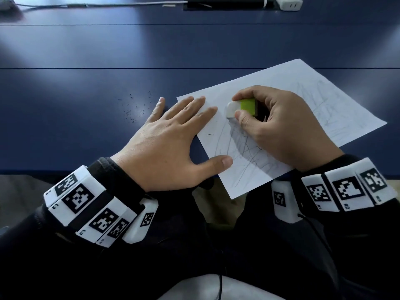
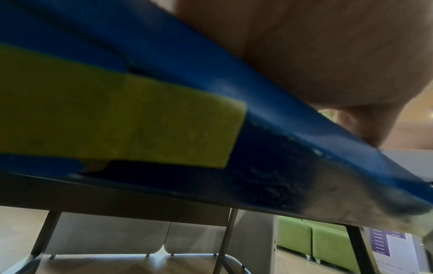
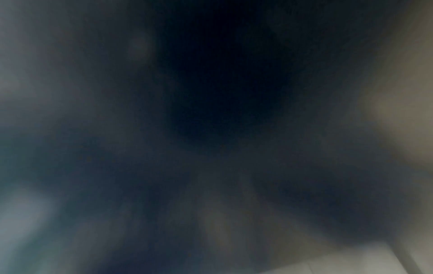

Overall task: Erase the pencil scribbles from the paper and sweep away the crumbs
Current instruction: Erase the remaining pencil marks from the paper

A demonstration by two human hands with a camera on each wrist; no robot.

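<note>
A white sheet of paper point(image 1: 320, 100) lies skewed on the blue table, with grey pencil scribbles point(image 1: 244, 152) near its lower left and fainter ones at the right. My right hand point(image 1: 268, 124) pinches a white eraser point(image 1: 232, 109) in a green sleeve, its tip pressed on the paper. My left hand point(image 1: 173, 137) lies flat with spread fingers on the paper's left edge, holding it down. Dark eraser crumbs point(image 1: 134, 105) are scattered on the table left of the paper. The right wrist view is dark and blurred.
The table's front edge point(image 1: 54, 169) runs just under my wrists, and the paper's near corner overhangs it. A cable point(image 1: 86, 5), a black box and a white power strip point(image 1: 287, 2) lie along the far edge. The left wrist view shows the table's edge point(image 2: 304, 148) from below.
</note>
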